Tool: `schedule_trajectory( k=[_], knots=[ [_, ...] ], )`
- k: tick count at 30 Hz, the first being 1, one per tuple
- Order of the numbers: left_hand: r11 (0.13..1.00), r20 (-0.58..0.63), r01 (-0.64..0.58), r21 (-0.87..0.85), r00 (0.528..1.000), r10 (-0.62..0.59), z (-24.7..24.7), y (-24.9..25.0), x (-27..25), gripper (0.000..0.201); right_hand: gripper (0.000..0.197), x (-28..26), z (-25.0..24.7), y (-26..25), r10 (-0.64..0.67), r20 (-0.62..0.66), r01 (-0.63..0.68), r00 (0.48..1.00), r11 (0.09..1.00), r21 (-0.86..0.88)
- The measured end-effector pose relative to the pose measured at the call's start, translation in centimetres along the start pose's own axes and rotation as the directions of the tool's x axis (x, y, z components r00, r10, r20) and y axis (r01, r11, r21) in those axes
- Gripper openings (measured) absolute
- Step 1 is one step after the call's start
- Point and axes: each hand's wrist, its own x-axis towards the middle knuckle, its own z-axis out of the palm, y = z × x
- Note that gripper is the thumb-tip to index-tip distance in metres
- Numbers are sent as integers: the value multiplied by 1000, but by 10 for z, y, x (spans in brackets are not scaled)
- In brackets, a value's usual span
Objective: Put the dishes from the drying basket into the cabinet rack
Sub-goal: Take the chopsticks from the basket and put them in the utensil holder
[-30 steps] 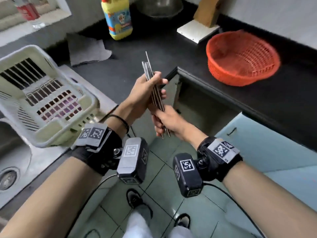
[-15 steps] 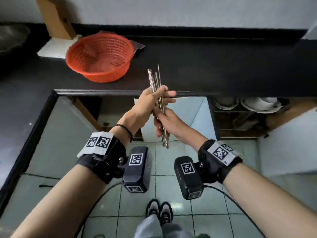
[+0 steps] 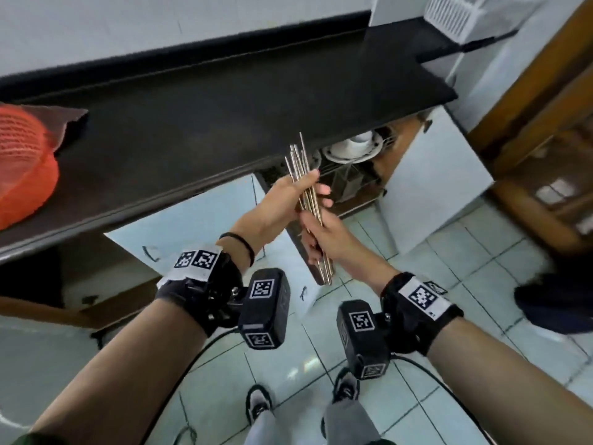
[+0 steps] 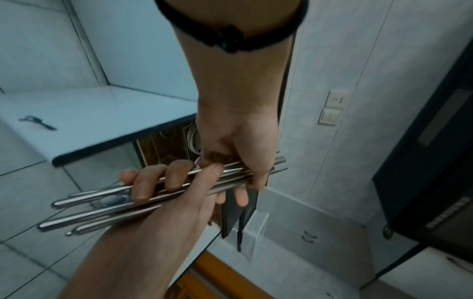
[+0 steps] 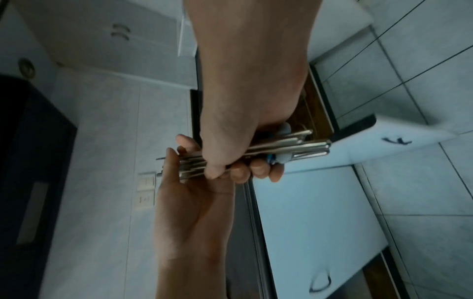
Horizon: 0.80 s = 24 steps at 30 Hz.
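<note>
A bundle of several metal chopsticks (image 3: 301,165) stands nearly upright in front of me, gripped by both hands. My left hand (image 3: 293,195) wraps its upper part, thumb across the front. My right hand (image 3: 316,234) grips the lower part, and the blunt ends stick out below it. Just behind the tips is the open cabinet with its wire rack (image 3: 348,178) and white plates and a bowl (image 3: 351,148) on top. In the left wrist view the chopsticks (image 4: 89,202) run across both palms. In the right wrist view my right hand (image 5: 230,141) curls over the chopsticks (image 5: 294,145). The drying basket is out of view.
A black countertop (image 3: 224,123) runs above the cabinet, with an orange mesh basket (image 3: 22,168) at its left end. The pale cabinet door (image 3: 433,175) stands open to the right. A wooden door frame (image 3: 529,107) and a dark object on the tiled floor (image 3: 558,303) are further right.
My view has swung right, away from the drying basket and sink, to the open cabinet. Both hands keep the same hold on the chopsticks, now close to the rack.
</note>
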Motion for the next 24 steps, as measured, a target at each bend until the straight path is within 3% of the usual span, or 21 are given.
schedule_trajectory(
  k=[4, 6, 9, 12, 17, 24],
  knots=[
    [997, 90, 62, 47, 994, -66, 48, -23, 46, 26, 25, -5, -66, 20, 57, -22, -56, 998, 998, 23],
    [977, 108, 54, 204, 991, -77, 69, -38, 71, 30, 31, -2, -101, 37, 88, -26, -87, 996, 996, 30],
    [872, 101, 29, 488, 991, -89, 99, -64, 116, 34, 41, 10, -160, 64, 144, -11, -144, 990, 989, 28],
    [774, 11, 93, 626, 992, -128, 130, -90, 169, 35, 40, 24, -223, 85, 206, 48, -207, 977, 978, 8],
    [806, 5, 256, 534, 952, -306, 179, -134, 245, 33, 45, 42, -318, 116, 292, 82, -281, 953, 952, -123],
    [822, 56, 200, 533, 961, -270, 219, -139, 319, 29, 44, 85, -403, 125, 301, 131, -269, 944, 938, -218]
  ],
)
